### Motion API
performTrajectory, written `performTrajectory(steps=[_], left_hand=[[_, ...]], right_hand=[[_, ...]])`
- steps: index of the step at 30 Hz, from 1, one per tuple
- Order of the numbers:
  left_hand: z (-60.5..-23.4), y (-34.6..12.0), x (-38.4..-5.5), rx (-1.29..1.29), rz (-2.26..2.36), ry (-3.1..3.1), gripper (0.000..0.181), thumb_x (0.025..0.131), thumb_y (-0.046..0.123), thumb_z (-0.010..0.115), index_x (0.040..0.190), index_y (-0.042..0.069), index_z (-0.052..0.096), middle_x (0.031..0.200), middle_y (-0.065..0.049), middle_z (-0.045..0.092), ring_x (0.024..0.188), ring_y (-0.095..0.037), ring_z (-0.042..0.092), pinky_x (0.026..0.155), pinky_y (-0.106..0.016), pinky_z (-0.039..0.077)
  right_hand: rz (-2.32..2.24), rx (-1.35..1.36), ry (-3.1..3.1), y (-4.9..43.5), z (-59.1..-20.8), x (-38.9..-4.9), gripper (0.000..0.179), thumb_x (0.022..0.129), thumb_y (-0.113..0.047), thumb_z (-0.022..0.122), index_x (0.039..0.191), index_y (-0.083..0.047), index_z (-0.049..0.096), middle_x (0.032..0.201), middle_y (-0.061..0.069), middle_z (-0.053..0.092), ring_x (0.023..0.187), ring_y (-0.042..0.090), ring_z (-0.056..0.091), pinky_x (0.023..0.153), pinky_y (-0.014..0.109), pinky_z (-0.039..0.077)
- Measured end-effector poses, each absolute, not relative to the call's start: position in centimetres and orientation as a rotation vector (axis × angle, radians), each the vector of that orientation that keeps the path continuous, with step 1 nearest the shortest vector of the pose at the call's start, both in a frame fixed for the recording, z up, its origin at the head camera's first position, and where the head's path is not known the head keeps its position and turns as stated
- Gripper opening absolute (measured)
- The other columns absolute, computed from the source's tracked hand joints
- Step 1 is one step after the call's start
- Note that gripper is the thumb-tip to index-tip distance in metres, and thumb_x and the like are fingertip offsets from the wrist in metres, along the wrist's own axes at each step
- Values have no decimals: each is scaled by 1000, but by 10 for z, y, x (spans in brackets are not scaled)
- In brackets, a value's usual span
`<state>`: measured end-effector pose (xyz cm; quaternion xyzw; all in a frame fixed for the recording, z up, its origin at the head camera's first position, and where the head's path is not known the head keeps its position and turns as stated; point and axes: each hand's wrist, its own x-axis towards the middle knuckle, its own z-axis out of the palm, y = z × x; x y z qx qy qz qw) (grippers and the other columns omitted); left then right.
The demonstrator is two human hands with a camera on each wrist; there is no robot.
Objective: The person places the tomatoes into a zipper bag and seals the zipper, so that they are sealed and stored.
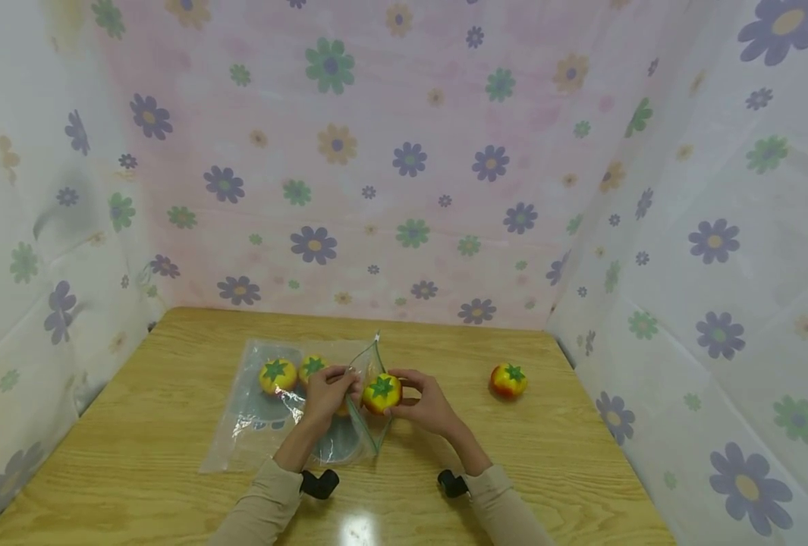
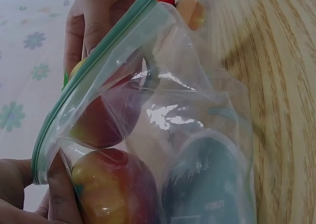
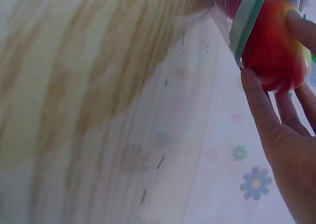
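A clear zip-top bag (image 1: 229, 440) with a green zip strip lies on the table, its mouth spread open toward the right. My left hand (image 1: 325, 394) pinches one edge of that mouth. Right at the opening, my right hand (image 1: 432, 406) holds a red-and-yellow toy fruit (image 1: 381, 394) with a green leafy top, thumb and fingers around its side. In the right wrist view this fruit (image 3: 274, 46) overlaps the zip strip. Similar toy fruits (image 1: 278, 378) sit inside the bag, one partly hidden behind my left hand. Through the plastic, the left wrist view shows a fruit (image 2: 113, 187) beside my left fingers.
Another toy fruit (image 1: 508, 381) stands alone on the wooden table (image 1: 547, 470), to the right of my right hand. Flower-printed sheets (image 1: 376, 189) rise behind the table and on both sides. Black wrist mounts (image 1: 319, 484) sit at my sleeves.
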<state>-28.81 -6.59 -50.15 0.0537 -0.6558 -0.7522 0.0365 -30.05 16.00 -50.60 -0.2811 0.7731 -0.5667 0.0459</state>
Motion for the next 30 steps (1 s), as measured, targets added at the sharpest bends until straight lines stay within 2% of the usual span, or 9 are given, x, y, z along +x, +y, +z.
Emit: performTrajectory(steps=[7,14,22,30], left_hand=[[-499,-68,-290,216,-2421,-1975,25,98,5,66,116,-13,64,90,-14,75,68,-9,67,60,-19,56],[-496,-69,-289,235,-2436,-2011,28,98,8,68,117,-11,64,89,-8,74,69,-9,63,58,-19,52],[-494,-69,-289,162,-2516,-1961,31,99,6,65,121,-15,61,87,-7,73,67,-9,63,57,-18,53],[-495,-69,-291,159,-2525,-1940,27,100,6,63,119,-14,62,86,-7,72,67,-9,65,58,-18,55]], right_hand=[[-1720,-850,2499,155,-507,-301,64,81,2,83,139,-4,58,139,17,56,122,35,57,99,42,56],[-1747,-835,2533,151,-505,-300,63,79,3,84,137,-4,60,138,17,58,123,38,56,102,51,53],[-1725,-789,2509,144,-505,-297,63,78,3,85,135,-10,63,136,9,60,123,29,58,103,44,54],[-1689,-865,2518,139,-503,-296,62,79,2,85,136,-8,62,136,13,59,123,33,58,101,46,55]])
